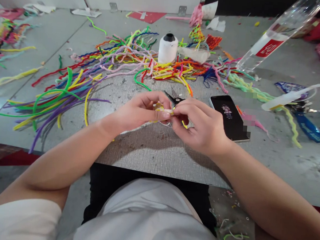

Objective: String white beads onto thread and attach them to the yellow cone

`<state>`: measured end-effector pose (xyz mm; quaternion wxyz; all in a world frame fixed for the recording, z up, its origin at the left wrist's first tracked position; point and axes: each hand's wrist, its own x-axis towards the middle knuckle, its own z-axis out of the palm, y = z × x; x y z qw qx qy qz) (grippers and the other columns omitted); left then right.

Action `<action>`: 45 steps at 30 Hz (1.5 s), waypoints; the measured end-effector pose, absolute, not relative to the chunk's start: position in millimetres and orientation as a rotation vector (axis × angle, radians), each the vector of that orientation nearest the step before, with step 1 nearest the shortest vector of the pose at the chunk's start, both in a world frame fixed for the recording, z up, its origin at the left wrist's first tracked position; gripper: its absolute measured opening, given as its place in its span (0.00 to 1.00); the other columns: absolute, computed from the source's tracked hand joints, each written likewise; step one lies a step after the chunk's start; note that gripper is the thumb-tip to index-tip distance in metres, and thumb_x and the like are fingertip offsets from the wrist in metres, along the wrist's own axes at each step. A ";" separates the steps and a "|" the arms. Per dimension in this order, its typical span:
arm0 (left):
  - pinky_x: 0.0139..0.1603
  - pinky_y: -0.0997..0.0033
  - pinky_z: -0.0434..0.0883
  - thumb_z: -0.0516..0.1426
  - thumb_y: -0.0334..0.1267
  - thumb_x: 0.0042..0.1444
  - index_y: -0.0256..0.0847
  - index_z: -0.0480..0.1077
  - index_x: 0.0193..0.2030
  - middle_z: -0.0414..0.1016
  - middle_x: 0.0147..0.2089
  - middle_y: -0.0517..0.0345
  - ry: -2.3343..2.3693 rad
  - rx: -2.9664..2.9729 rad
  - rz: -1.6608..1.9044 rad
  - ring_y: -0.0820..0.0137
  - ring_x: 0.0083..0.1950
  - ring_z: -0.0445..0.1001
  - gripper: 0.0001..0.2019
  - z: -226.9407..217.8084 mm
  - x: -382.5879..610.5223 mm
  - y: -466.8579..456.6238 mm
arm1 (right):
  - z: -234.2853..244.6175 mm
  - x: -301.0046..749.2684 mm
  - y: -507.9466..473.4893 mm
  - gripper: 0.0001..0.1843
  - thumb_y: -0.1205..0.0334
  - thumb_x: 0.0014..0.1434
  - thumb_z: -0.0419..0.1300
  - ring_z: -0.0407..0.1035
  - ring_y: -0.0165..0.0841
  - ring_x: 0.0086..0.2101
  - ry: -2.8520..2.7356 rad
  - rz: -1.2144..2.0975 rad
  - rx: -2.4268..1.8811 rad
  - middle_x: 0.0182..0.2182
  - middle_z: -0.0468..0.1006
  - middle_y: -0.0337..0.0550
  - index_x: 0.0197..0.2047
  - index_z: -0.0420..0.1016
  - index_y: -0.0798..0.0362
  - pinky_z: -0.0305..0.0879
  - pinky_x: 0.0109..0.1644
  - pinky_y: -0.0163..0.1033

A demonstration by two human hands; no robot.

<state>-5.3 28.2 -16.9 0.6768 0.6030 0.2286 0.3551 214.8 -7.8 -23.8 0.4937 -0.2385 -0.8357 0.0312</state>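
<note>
My left hand (141, 109) and my right hand (200, 124) meet over the grey table (147, 148), both with fingers pinched together on a small yellow and white pipe-cleaner piece (163, 111). A pair of small black scissors (174, 98) pokes up just behind my right hand's fingers; whether the hand holds them I cannot tell. A big heap of coloured pipe cleaners (120, 64) spreads across the table behind and to the left of my hands.
A white spool of thread (167, 48) stands in the heap. A black phone (230, 117) lies right of my right hand. A clear plastic bottle (278, 33) leans at the far right, with a blue lanyard (308, 128) and a white tube (290, 96) nearby.
</note>
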 end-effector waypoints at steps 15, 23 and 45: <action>0.41 0.70 0.82 0.72 0.54 0.62 0.44 0.73 0.44 0.78 0.38 0.62 0.576 1.399 0.861 0.73 0.37 0.80 0.19 -27.6 -1.6 34.4 | -33.7 222.3 13.2 0.10 0.66 0.72 0.57 0.65 0.33 0.30 -2.197 0.090 -0.705 0.29 0.72 0.39 0.36 0.67 0.48 0.62 0.35 0.41; 0.37 0.73 0.73 0.72 0.53 0.61 0.40 0.82 0.38 0.83 0.37 0.54 0.793 1.846 0.977 0.70 0.39 0.78 0.16 -22.5 -3.8 28.7 | -32.3 216.2 6.1 0.15 0.71 0.68 0.58 0.60 0.29 0.27 -2.152 0.208 -0.636 0.26 0.65 0.34 0.31 0.61 0.48 0.57 0.32 0.38; 0.44 0.67 0.79 0.74 0.47 0.58 0.42 0.82 0.41 0.84 0.43 0.51 0.556 1.704 0.998 0.67 0.44 0.82 0.13 -17.5 -10.6 30.9 | -23.1 218.0 -6.3 0.03 0.66 0.62 0.61 0.66 0.31 0.25 -1.905 0.285 -0.593 0.28 0.76 0.39 0.38 0.76 0.50 0.63 0.28 0.39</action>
